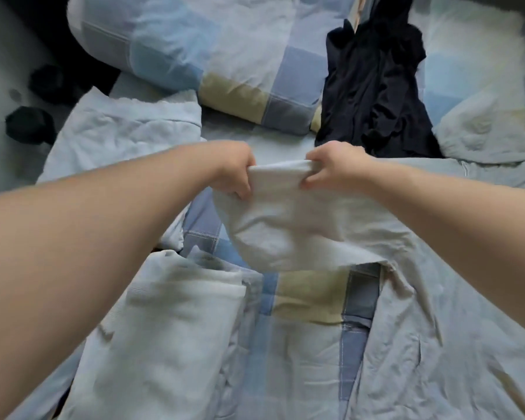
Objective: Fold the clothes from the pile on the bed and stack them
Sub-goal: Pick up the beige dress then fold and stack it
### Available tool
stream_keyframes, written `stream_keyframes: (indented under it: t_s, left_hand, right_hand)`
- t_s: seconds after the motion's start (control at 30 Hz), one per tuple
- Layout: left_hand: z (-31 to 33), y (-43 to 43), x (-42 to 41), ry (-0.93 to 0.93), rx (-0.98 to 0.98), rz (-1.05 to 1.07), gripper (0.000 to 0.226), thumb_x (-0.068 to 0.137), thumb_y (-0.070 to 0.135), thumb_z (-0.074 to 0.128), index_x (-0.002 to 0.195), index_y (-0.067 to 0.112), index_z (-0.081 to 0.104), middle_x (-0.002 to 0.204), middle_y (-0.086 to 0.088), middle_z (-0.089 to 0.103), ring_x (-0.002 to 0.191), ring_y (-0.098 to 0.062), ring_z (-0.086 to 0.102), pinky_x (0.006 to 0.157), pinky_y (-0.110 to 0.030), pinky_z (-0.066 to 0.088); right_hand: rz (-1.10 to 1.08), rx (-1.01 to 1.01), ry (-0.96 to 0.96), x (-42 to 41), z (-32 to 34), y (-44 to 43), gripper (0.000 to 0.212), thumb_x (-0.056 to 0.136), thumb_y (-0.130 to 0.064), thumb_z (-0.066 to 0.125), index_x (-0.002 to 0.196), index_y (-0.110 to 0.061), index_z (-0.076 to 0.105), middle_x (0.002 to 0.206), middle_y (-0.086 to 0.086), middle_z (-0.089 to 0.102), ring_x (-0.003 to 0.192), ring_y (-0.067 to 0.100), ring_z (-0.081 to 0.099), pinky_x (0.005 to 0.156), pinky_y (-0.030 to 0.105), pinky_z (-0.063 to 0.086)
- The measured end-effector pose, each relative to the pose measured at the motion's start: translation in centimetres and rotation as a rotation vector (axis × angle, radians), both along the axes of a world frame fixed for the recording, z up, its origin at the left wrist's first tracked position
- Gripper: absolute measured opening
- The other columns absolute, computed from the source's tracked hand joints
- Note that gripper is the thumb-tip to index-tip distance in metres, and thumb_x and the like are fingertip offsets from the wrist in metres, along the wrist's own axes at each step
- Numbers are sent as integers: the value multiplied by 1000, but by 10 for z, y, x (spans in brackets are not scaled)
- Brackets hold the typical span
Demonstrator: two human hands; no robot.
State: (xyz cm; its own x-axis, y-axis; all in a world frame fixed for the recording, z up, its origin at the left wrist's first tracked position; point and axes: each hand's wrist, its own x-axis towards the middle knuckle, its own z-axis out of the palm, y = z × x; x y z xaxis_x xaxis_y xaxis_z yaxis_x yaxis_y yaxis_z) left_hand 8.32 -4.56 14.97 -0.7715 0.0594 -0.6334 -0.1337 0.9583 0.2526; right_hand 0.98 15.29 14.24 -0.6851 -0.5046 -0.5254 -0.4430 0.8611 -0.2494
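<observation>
Head view, leftmost first: a folded pale garment (124,125) lies flat on the checked bed (309,301), probably set aside as finished; the left hand (237,171) and the right hand (331,168) each pinch the top edge of a pale cloth (285,231), lifted over mid-bed, apparently so it hangs straight for folding; a dark pile (373,95) waits beyond; no basket or box shows.

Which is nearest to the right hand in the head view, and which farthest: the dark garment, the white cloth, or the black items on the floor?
1. The white cloth: gripped by the right hand, and by the left hand too.
2. The dark garment: on the bed just beyond the hand, slightly to its right.
3. The black items: far left, off the bed.
</observation>
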Motion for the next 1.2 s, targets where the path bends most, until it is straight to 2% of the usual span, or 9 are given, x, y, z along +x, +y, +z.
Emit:
stream_keyframes:
  t_s: [0.2, 0.43, 0.53, 0.67, 0.77, 0.9, 1.03, 1.1, 1.2]
  left_hand:
    - [-1, -101, -3, -13, -176, 43, 18, 78, 42, 74, 76, 27, 65, 79, 4, 63, 82, -22, 59, 73, -36, 46]
    - [-46, -211, 14, 124, 367, 616, 15, 82, 11, 74, 79, 10, 60, 75, -11, 61, 70, -25, 58, 69, -35, 51]
    - [-75, -233, 26, 132, 593, 909, 22, 89, 8, 71, 76, 16, 55, 72, -6, 56, 69, -22, 57, 68, -33, 58]
    - [-115, -253, 39, 268, 582, 1032, 14, 89, 28, 73, 87, 21, 61, 78, -2, 59, 69, -19, 57, 57, -25, 49]
    - [-134, -266, 45, 204, 640, 1096, 37, 75, 54, 80, 84, 23, 62, 85, -2, 66, 75, -23, 62, 64, -32, 49]
    - [-135, -278, 49, -8, 532, 846, 49, 74, 45, 86, 69, 22, 43, 71, 0, 37, 66, -20, 39, 64, -31, 34]
    - [-131, -283, 46, 171, 219, 779, 53, 86, 48, 73, 63, 18, 36, 66, -1, 44, 66, -24, 46, 55, -34, 30]
    - [-130, -279, 50, 192, 143, 768, 46, 90, 54, 63, 70, 17, 43, 77, -5, 56, 77, -29, 54, 58, -34, 33]
    - [-121, -263, 55, 218, 8, 709, 37, 95, 52, 56, 114, 22, 52, 123, -6, 57, 114, -31, 51, 87, -39, 41]
  right_hand:
    - [-136, -81, 158, -8, -2, -33, 21, 84, -24, 63, 73, -19, 46, 74, -5, 50, 79, 26, 48, 75, 34, 31]
    - [-203, -34, 211, 2, -42, -125, 9, 94, -19, 52, 103, -20, 51, 89, 1, 54, 90, 33, 50, 77, 37, 32]
    - [-173, -4, 168, 9, -67, -173, 18, 95, -19, 50, 78, -21, 48, 77, -5, 50, 88, 30, 47, 80, 37, 25]
    - [-185, -15, 176, 17, -96, -224, 17, 96, -22, 47, 80, -22, 53, 73, -8, 47, 82, 25, 43, 83, 37, 23]
    - [-214, -65, 252, 23, -112, -248, 16, 96, -17, 42, 86, -24, 53, 71, -10, 49, 82, 24, 48, 92, 41, 28]
    - [-263, -50, 286, 27, -123, -274, 20, 95, -13, 39, 92, -24, 56, 75, -4, 57, 82, 26, 52, 102, 47, 29]
    - [-297, -66, 221, 32, -124, -288, 22, 93, -12, 41, 94, -28, 57, 90, -1, 63, 96, 28, 58, 110, 50, 26]
    - [-299, -104, 175, 38, -121, -284, 27, 97, -18, 43, 114, -31, 59, 114, -1, 66, 115, 28, 55, 116, 53, 18]
    - [-281, -133, 162, 46, -107, -260, 49, 100, -31, 47, 149, -33, 38, 151, -4, 44, 142, 22, 34, 120, 54, 10]
